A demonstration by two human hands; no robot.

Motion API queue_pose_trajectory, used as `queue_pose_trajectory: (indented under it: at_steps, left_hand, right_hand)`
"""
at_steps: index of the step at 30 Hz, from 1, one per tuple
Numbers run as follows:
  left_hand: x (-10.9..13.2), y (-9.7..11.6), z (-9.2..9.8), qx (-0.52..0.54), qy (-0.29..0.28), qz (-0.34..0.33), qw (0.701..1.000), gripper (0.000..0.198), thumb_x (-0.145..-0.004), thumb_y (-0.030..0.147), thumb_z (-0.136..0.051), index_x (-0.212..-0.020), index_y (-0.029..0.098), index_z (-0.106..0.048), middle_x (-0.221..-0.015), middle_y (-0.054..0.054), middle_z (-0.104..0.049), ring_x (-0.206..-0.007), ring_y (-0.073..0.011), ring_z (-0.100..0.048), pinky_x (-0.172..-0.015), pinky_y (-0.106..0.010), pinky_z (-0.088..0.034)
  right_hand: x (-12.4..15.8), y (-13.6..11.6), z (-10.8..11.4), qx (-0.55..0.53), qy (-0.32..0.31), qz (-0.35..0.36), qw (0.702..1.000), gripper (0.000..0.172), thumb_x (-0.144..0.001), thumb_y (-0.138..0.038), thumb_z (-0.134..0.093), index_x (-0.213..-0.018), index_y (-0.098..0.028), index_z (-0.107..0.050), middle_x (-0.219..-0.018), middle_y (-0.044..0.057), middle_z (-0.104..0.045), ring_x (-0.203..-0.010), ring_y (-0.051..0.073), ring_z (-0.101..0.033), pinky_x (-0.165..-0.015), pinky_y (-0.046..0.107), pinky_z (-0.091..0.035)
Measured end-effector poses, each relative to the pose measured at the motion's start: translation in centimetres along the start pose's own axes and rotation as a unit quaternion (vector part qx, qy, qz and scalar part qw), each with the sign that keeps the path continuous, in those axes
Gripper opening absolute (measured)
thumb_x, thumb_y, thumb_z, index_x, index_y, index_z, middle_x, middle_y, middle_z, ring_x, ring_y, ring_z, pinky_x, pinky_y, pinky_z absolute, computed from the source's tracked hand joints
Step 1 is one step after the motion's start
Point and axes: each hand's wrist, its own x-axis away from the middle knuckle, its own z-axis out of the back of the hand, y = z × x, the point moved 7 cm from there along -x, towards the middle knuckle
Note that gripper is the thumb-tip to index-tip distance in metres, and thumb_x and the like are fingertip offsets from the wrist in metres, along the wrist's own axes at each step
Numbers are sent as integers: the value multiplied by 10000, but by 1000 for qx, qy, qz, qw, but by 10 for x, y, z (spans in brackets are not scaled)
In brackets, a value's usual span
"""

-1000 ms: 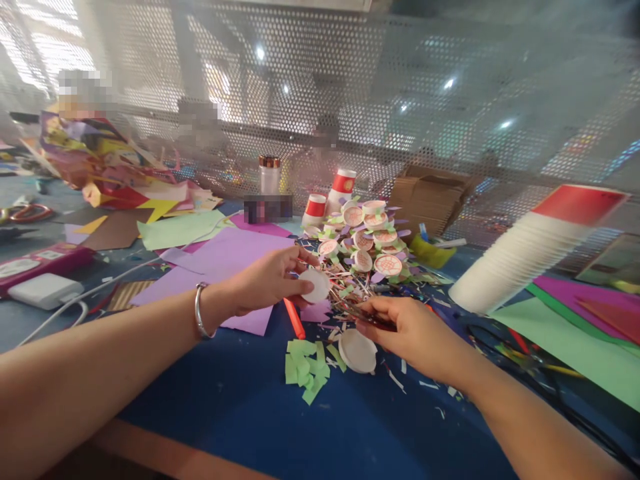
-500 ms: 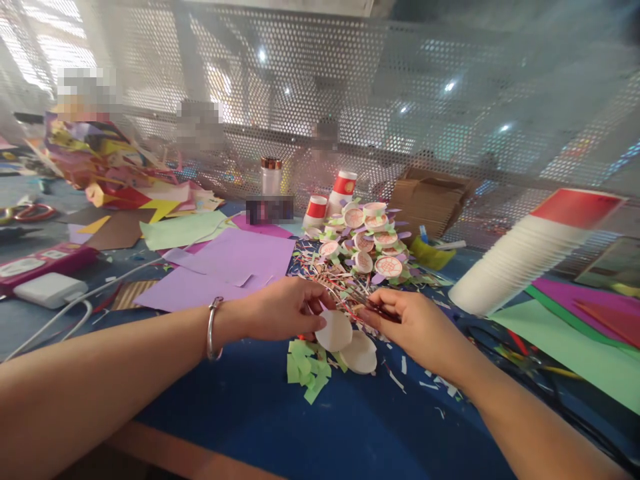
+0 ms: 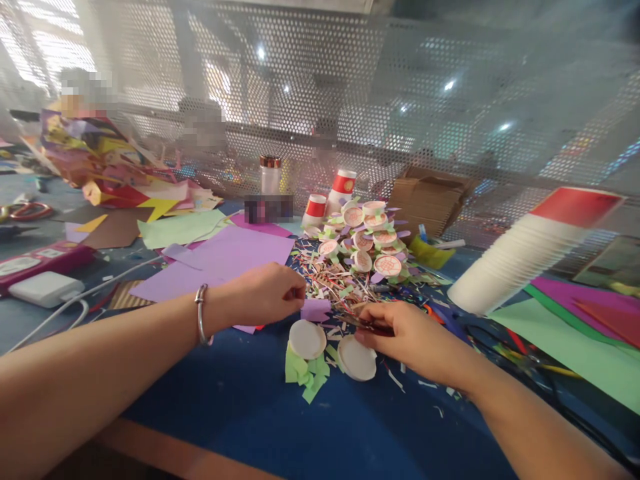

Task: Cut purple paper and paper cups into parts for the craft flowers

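My left hand (image 3: 273, 293), a bangle on its wrist, is closed with the fingertips pinched at a purple paper strip (image 3: 316, 309). My right hand (image 3: 400, 327) is closed around dark scissors (image 3: 367, 325), whose blades point left toward the strip. Below them two white paper discs with raised rims lie on the blue table: the left disc (image 3: 307, 339) partly covers cut green paper pieces (image 3: 314, 379), and the right disc (image 3: 357, 359) is just under my right fingertips. Shredded paper scraps (image 3: 340, 283) spread behind both hands.
Behind the scraps is a pile of decorated discs (image 3: 367, 240) with red patterns. A leaning stack of paper cups (image 3: 520, 257) stands right, a large purple sheet (image 3: 240, 257) lies left. A white charger (image 3: 47, 288) with its cable, a cardboard box (image 3: 430, 200) and a perforated screen (image 3: 300, 80) surround these.
My left hand has let go of a white disc, which now lies on the green pieces, and has taken a purple strip. My right hand with the scissors has moved slightly lower.
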Motion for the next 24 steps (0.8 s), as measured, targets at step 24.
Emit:
queue_pose_trajectory:
  at_steps: [24]
  left_hand:
    - [-14, -10, 2, -55, 71, -47, 995, 94, -825, 243, -634, -886, 185, -674, -916, -58, -646, -927, -222, -582, -841, -349, -460]
  right_hand:
    - [6, -6, 9, 120, 2, -70, 990, 153, -849, -340, -582, -749, -226, -604, -711, -11, -673, -665, 184, -608, -570, 269, -352]
